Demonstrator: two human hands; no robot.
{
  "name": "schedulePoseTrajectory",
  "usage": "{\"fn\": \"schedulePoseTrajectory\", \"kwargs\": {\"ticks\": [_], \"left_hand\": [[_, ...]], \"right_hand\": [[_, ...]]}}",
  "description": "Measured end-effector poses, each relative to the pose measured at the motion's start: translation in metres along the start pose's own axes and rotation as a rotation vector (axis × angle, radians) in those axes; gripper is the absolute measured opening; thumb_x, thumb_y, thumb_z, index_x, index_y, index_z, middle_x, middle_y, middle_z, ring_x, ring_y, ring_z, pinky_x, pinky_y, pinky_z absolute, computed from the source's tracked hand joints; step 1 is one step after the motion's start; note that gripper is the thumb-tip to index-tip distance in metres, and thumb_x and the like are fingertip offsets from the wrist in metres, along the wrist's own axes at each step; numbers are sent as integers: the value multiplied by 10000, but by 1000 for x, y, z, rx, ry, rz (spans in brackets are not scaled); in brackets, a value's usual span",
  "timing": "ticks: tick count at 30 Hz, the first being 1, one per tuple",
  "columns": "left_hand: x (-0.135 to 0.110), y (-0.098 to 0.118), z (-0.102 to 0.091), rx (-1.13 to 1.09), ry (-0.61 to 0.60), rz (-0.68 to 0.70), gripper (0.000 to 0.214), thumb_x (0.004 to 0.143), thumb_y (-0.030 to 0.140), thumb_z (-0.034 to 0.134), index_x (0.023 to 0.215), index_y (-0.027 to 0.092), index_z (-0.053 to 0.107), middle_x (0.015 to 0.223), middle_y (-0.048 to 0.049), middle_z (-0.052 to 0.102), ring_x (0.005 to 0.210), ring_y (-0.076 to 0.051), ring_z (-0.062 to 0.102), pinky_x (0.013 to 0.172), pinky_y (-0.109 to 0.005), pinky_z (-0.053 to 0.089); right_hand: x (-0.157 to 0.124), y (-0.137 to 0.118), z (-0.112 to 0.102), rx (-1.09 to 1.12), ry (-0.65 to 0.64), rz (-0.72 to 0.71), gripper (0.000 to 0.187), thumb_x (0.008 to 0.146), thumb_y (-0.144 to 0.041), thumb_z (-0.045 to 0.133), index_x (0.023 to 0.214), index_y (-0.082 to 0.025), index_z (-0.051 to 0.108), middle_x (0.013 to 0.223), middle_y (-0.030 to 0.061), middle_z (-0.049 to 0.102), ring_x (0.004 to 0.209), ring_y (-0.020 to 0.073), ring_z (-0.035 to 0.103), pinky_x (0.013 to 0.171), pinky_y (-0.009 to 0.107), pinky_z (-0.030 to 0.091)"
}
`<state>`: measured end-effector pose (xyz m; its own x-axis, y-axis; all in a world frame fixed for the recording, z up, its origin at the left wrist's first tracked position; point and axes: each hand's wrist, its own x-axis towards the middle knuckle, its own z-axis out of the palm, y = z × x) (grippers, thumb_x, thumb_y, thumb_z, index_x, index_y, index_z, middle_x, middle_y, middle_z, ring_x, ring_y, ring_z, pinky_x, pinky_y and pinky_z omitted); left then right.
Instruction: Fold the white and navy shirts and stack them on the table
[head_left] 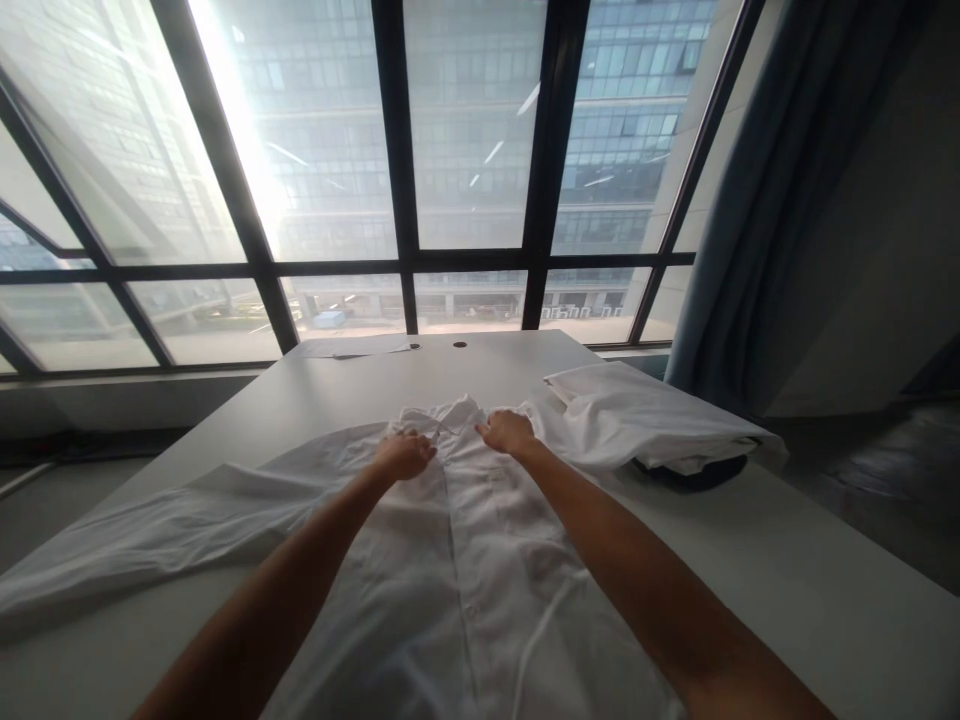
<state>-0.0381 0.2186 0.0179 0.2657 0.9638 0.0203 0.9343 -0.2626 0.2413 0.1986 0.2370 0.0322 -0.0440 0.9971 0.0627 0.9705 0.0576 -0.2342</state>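
A white button-up shirt (465, 560) lies flat, front side up, on a white table (825, 590), its collar pointing away from me. My left hand (405, 453) is closed on the fabric just left of the collar. My right hand (508, 432) grips the fabric just right of the collar. One long sleeve (150, 530) stretches out to the left across the table. Both forearms reach forward over the shirt's body.
A pile of folded white cloth (645, 415) rests on something dark at the right of the shirt. A sheet of paper (352, 347) and two round cable holes lie at the table's far edge. Big windows and a blue curtain (757, 200) stand behind.
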Motion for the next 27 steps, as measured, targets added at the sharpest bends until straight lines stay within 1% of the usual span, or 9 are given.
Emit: {"fn": "schedulePoseTrajectory", "kwargs": {"ticks": [2, 3, 5, 8, 11, 15, 19, 23, 27], "left_hand": [[14, -6, -12, -18, 113, -63, 415, 948, 443, 400, 1133, 199, 681, 1252, -185, 644, 1200, -351, 565, 1000, -492, 398], [24, -10, -16, -43, 180, -105, 404, 953, 413, 396, 1142, 181, 667, 1249, -195, 638, 1207, -346, 557, 1000, -480, 396], [44, -20, -22, -132, 268, -183, 384, 923, 391, 471, 1177, 155, 636, 1291, -212, 608, 1256, -346, 514, 1012, -464, 386], [71, -36, -21, -287, 255, -237, 366, 813, 372, 648, 1095, 139, 668, 1180, -201, 672, 1183, -323, 577, 965, -396, 427], [88, -49, -16, -373, 232, -200, 350, 741, 307, 716, 1051, 145, 699, 1024, -144, 725, 1019, -270, 654, 874, -328, 469], [93, -65, -18, -532, 262, -144, 403, 738, 326, 710, 1099, 147, 708, 900, -83, 723, 791, -195, 656, 699, -272, 495], [91, -75, -24, -809, 278, -19, 392, 664, 409, 768, 938, 131, 728, 716, -28, 676, 600, -135, 568, 566, -240, 451], [93, -75, -25, -789, 303, -7, 301, 674, 413, 761, 805, 153, 682, 601, 15, 605, 522, -109, 500, 527, -232, 409], [96, -72, -20, -758, 318, 22, 279, 721, 408, 736, 810, 157, 653, 611, 8, 610, 524, -110, 506, 519, -229, 400]], "right_hand": [[20, 3, -5, 119, 73, 2, 437, 908, -483, 531, 1143, -168, 719, 1213, 187, 680, 1147, 308, 619, 955, 379, 430], [32, 4, -5, 203, 93, 2, 418, 894, -451, 563, 1172, -173, 705, 1245, 176, 668, 1163, 295, 612, 956, 357, 431], [56, 6, -2, 357, 90, 7, 431, 852, -391, 627, 1221, -173, 678, 1288, 160, 649, 1183, 277, 602, 960, 330, 433], [85, 5, 11, 494, 58, 28, 456, 801, -330, 680, 1220, -153, 673, 1198, 142, 699, 1089, 246, 648, 900, 293, 467], [101, 5, 24, 609, 59, 24, 421, 751, -262, 712, 1150, -127, 697, 1071, 116, 739, 938, 206, 686, 814, 256, 495], [107, 9, 30, 798, 80, 8, 293, 768, -208, 662, 1040, -107, 704, 980, 89, 739, 794, 147, 666, 734, 226, 504], [106, 12, 22, 936, 50, -6, 171, 790, -202, 617, 903, -93, 686, 783, 65, 705, 624, 113, 592, 608, 216, 481], [103, 14, 13, 1044, 1, -43, 115, 741, -219, 663, 803, -123, 650, 667, 15, 636, 563, 93, 522, 541, 199, 418], [103, 14, 14, 1033, -44, -112, 254, 756, -371, 679, 661, -160, 573, 562, -32, 525, 508, 76, 411, 481, 204, 318]]}}
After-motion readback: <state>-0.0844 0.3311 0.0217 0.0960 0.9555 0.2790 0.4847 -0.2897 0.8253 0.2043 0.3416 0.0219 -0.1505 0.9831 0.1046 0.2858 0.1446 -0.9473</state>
